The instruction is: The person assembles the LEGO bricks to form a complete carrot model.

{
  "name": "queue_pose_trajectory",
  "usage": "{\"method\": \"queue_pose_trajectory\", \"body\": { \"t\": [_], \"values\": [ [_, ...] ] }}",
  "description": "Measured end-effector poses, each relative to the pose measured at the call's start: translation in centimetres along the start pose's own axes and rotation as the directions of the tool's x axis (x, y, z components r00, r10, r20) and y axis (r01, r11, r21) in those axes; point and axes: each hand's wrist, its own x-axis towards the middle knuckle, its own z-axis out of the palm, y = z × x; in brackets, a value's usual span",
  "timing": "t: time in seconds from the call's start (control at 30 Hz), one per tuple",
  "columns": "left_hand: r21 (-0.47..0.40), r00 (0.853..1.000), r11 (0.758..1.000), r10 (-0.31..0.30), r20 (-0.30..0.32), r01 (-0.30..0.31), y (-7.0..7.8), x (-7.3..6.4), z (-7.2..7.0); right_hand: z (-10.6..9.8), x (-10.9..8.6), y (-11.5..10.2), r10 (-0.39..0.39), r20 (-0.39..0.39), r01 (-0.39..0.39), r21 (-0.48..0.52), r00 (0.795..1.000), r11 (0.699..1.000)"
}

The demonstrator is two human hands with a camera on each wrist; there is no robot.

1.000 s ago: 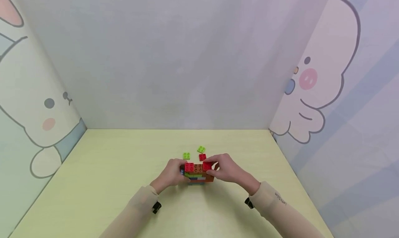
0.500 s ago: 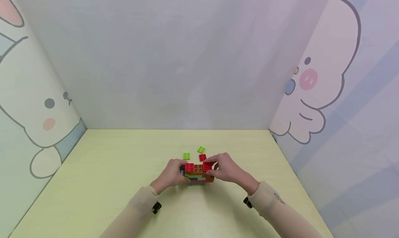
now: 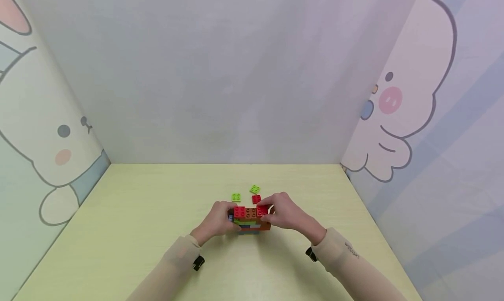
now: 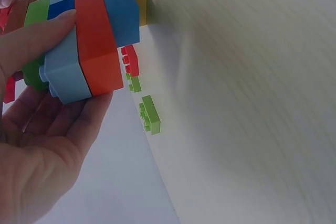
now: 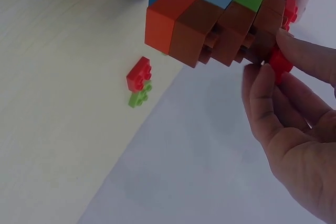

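A built-up stack of toy building bricks [image 3: 249, 225] stands between both hands, in layers of orange, light blue, green, brown and blue. My left hand [image 3: 214, 220] grips its left side, thumb across the near face, as the left wrist view shows with the orange brick [image 4: 100, 56] beside the thumb. At the stack's top right end, my right hand [image 3: 286, 212] pinches a red brick [image 5: 279, 65] between thumb and fingers. Another red brick [image 3: 239, 211] sits on the top left end. Brown studs [image 3: 250, 212] show between the two red ones.
Behind the stack, a loose red brick [image 3: 256, 199] and two lime-green bricks, one left [image 3: 236, 197] and one farther back [image 3: 254, 189], lie on the pale table [image 3: 165, 191]. Grey-white curtain walls [image 3: 224, 86] with cartoon animals enclose the back and sides.
My right hand and forearm have shifted very slightly left, still pinching the red brick at the stack's right end. The left hand keeps its grip, and the loose bricks stay put.
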Motion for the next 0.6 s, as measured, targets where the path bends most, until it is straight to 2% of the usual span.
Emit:
{"method": "queue_pose_trajectory", "body": {
  "t": [0.6],
  "values": [
    [-0.022, 1.000, 1.000, -0.013, -0.005, 0.013, 0.23, -0.08, 0.09, 0.23, 0.22, 0.66, 0.046, 0.012, -0.046, 0.033, 0.999, 0.998]
  ]
}}
